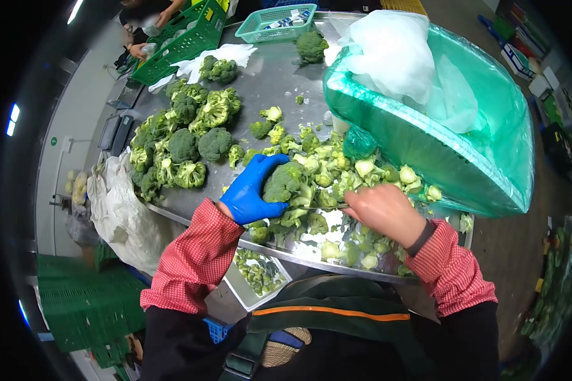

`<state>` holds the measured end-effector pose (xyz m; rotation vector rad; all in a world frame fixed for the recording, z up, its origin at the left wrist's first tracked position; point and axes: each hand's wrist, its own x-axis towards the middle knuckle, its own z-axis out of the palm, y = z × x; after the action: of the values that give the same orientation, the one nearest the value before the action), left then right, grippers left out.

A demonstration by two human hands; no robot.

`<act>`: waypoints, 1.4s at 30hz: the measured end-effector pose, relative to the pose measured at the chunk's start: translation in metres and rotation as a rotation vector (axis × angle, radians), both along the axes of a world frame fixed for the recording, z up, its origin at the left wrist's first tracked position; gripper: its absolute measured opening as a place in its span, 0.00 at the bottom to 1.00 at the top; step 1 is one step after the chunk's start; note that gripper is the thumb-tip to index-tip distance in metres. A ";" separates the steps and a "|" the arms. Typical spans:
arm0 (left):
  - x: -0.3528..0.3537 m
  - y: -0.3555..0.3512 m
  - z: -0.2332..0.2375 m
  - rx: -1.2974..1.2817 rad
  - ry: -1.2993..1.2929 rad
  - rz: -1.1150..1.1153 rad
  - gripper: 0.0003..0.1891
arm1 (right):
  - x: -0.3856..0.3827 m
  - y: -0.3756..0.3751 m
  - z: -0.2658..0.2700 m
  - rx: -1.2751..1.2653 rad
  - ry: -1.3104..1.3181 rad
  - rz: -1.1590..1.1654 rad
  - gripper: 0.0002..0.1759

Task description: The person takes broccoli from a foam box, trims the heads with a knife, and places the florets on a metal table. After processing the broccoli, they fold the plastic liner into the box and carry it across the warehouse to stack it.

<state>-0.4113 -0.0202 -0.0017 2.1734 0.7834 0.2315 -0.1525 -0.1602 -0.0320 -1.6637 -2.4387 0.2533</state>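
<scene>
My left hand (pixel 254 190), in a blue glove, is wrapped round a broccoli head (pixel 282 183) at the middle of the metal table (pixel 267 82). My bare right hand (pixel 381 208) is closed on a knife (pixel 327 207), whose thin blade reaches left to the stalk side of that broccoli. Cut stalks and small florets (pixel 337 165) lie spread around and behind both hands. A pile of broccoli heads (pixel 183 145) sits on the table to the left.
A crate lined with green plastic (pixel 426 143) stands at the right, white plastic (pixel 394 54) on it. Behind are a turquoise basket (pixel 276 25) and a green crate (pixel 184 47), beside which another person's hands (pixel 140 51) show. A white tub of florets (pixel 258 276) is below the table edge.
</scene>
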 end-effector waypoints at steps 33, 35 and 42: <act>0.002 -0.034 -0.075 -0.257 -0.673 0.339 0.40 | -0.010 -0.009 -0.023 -0.274 1.207 -0.510 0.15; -0.001 -0.033 -0.055 -0.633 -0.737 0.536 0.37 | -0.001 -0.010 -0.034 -0.266 0.958 -0.584 0.17; -0.032 -0.005 -0.077 -1.354 -0.973 0.796 0.31 | -0.032 -0.004 -0.034 -0.262 1.064 -0.445 0.17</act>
<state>-0.4430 -0.0257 -0.0788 0.2947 0.7774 0.7859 -0.1840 -0.1644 -0.0659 -1.5057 -1.2656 1.0796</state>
